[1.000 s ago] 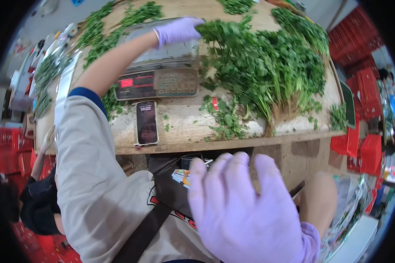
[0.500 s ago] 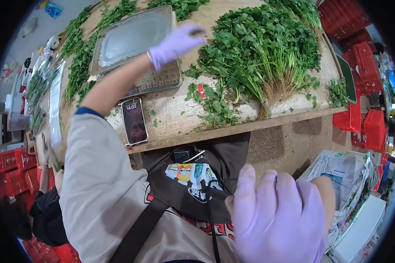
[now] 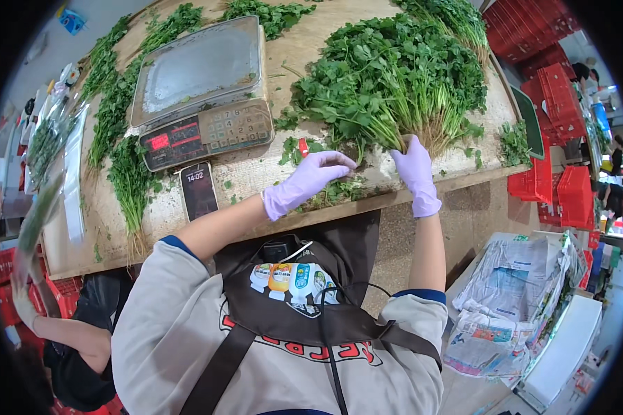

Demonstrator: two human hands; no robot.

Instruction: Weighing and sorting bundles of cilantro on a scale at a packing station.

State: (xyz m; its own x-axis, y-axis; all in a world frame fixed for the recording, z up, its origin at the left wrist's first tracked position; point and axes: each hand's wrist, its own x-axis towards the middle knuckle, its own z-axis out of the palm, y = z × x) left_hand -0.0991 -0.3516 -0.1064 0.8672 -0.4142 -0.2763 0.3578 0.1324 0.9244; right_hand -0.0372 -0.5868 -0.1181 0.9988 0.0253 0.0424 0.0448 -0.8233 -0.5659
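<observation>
Your right hand [image 3: 415, 173] is right at the stem ends of the leafy greens [image 3: 394, 76] on the table [image 3: 353, 10], can't tell if it's gripping. Your left hand [image 3: 308, 183] is near them, fingers loosely curled, not closed.

The left forearm [image 3: 218, 227] is extending from 8 o'clock toward 2 o'clock and ending in the lavender-gloved left hand [image 3: 307, 182], which is lying just on the 12 o'clock side of centre. The left wrist [image 3: 274, 202] is running nearly in line with the forearm, while the fingers [image 3: 329, 157] are curving loosely toward 2 o'clock. The right forearm [image 3: 428, 252] is pointing almost straight to 12 o'clock. The lavender-gloved right hand [image 3: 417, 173] is standing at 2 o'clock, tilting at the right wrist [image 3: 426, 205] toward 11 o'clock; its fingertips are showing only partly. Both hands are facing inward without touching.
</observation>
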